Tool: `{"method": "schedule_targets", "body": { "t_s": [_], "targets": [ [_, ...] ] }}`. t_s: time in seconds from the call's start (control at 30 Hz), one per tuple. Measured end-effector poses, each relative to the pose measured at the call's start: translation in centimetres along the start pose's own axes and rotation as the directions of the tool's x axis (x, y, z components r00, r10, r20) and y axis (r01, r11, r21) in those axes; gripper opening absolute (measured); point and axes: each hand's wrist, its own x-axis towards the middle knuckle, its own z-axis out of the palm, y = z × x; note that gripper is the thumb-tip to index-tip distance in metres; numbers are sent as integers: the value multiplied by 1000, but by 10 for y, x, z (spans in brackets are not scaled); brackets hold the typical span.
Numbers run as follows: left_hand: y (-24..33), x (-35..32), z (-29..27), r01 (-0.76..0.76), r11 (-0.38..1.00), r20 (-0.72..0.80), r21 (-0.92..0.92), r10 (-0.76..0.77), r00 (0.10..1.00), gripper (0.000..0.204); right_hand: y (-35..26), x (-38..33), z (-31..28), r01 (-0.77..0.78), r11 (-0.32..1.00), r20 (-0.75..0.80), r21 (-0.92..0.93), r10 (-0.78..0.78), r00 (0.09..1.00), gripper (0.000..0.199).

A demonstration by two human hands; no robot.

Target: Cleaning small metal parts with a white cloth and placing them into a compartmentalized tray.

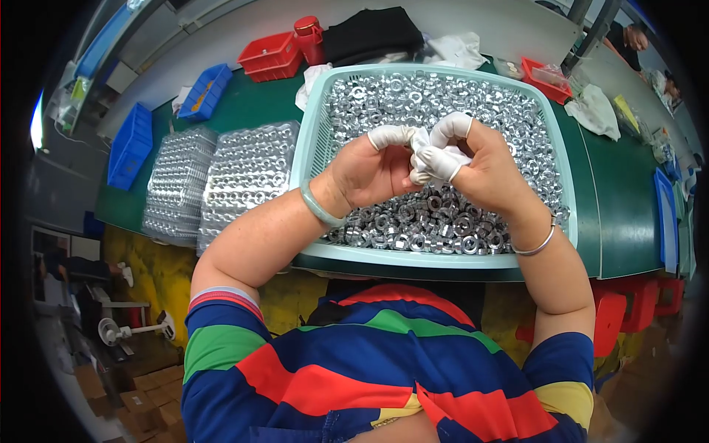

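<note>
Both my hands meet above a pale green plastic basket [436, 260] heaped with shiny metal nut-like rings [384, 100]. White finger cots cover several fingertips on each hand. My left hand [369, 173] has its thumb and fingers closed toward the right hand. Closed in a pinch, my right hand [491, 166] touches the left fingertips. White material [421, 144] bunches where the fingers meet; whether it is only the cots or something held is hidden. Left of the basket lie stacked clear blister trays [247, 173], their pockets filled with metal rings.
On the green table [628, 214], blue bins [131, 146] stand at far left. Behind the basket are a red bin [269, 57], a red flask [310, 40] and black cloth [373, 33]. Red stools [609, 321] stand at lower right. Another person [628, 44] is at far right.
</note>
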Motion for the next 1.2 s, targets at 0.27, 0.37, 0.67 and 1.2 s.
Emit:
{"method": "schedule_targets", "body": {
  "t_s": [0.27, 0.37, 0.67, 1.2],
  "targets": [
    [13, -39, 5, -119, 942, 106, 314, 89, 990, 20, -5, -3, 2, -22, 1000, -183, -6, 21, 983, 7],
    [22, -91, 6, -183, 807, 36, 562, 197, 980, 14, -12, -14, 14, -21, 1000, -163, 3, 22, 986, 7],
    [67, -296, -57, 538, 43, -373, 842, 766, 524, 17, -27, -23, 30, 21, 1000, -74, 11, -20, 997, 8],
    [59, -329, -93, 707, -471, -314, 528, 665, 678, 15, -16, -21, 29, -19, 998, -90, -59, 13, 996, 8]
  ]
}}
